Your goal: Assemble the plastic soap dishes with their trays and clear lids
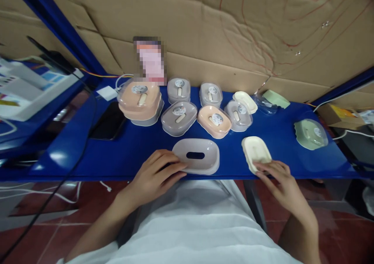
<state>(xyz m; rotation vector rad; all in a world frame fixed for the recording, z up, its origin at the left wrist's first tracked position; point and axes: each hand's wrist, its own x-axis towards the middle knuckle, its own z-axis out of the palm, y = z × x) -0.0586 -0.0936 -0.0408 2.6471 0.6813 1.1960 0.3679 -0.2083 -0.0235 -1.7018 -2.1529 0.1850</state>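
A grey oval soap dish [212, 155] with a dark slot in its floor lies at the table's front edge. My left hand [160, 172] has its fingers on the dish's left rim, pinching it. To the right, a cream soap dish tray [254, 149] with a wavy edge is tilted a little. My right hand [276, 178] grips its near end between thumb and fingers. Just behind the grey dish sit a lidded peach soap box [214, 122] and a lidded grey-mauve soap box [179, 118], both with clear covers and round stickers.
Several more lidded soap boxes [179, 90] stand farther back, with a peach stack [138, 100] at left. A black phone [108, 122] lies left of them. A green lidded box [311, 134] is at right. A loose clear cover [265, 105] rests near the cardboard wall [187, 30]. A black cable [83, 151] crosses the left side.
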